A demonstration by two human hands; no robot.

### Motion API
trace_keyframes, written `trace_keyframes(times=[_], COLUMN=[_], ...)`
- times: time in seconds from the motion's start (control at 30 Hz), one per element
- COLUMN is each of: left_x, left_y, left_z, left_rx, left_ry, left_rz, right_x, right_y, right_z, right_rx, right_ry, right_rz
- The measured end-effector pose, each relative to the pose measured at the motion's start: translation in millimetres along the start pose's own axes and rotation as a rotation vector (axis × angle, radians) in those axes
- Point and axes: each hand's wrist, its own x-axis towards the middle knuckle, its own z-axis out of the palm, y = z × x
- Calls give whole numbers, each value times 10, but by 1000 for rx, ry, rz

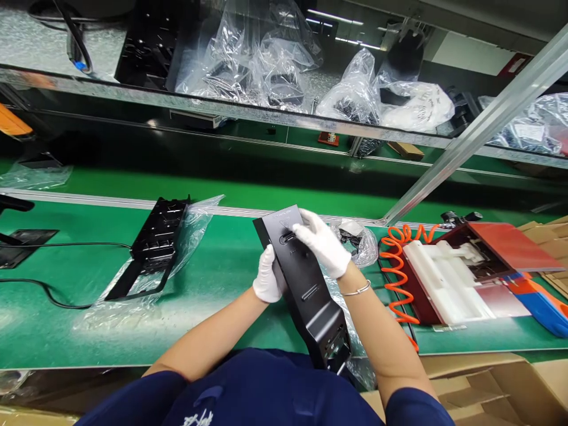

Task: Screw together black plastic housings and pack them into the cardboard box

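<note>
A long black plastic housing (306, 278) is held tilted in front of my body, its broad face turned up and its stepped, cut-out end near my shirt. My white-gloved left hand (267, 278) is closed on its left side. The white-gloved right hand (322, 241) grips the upper right edge, with a fingertip touching the face beside an oval slot (287, 238). Printed markings lie near the top end, too small to read. Behind the right hand, a clear plastic bag (366, 245) with dark parts rests on the bench.
A second black housing (162, 234) lies on plastic wrap at left, on the green bench (213, 331). Right of my hands are an orange coiled hose (394, 272) and a red box fixture (510, 248) with a white block. A slanted metal post (479, 124) meets the shelf holding bagged parts.
</note>
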Motion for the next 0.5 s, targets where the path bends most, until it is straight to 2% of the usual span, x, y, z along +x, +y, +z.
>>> trace_keyframes(times=[0.13,0.23,0.37,0.5], left_x=[26,118,258,310], left_y=[-32,-19,43,121], left_z=[-4,-34,-140,-263], left_rx=[-75,-113,-100,-96], left_ry=[57,141,196,179], left_rz=[-130,-196,-224,-239], right_x=[88,280,473,368], right_y=[194,427,701,952], right_z=[181,203,-6,-342], right_rx=[-119,-66,-4,-76], right_ry=[98,57,-29,-64], right_rz=[4,96,250,337])
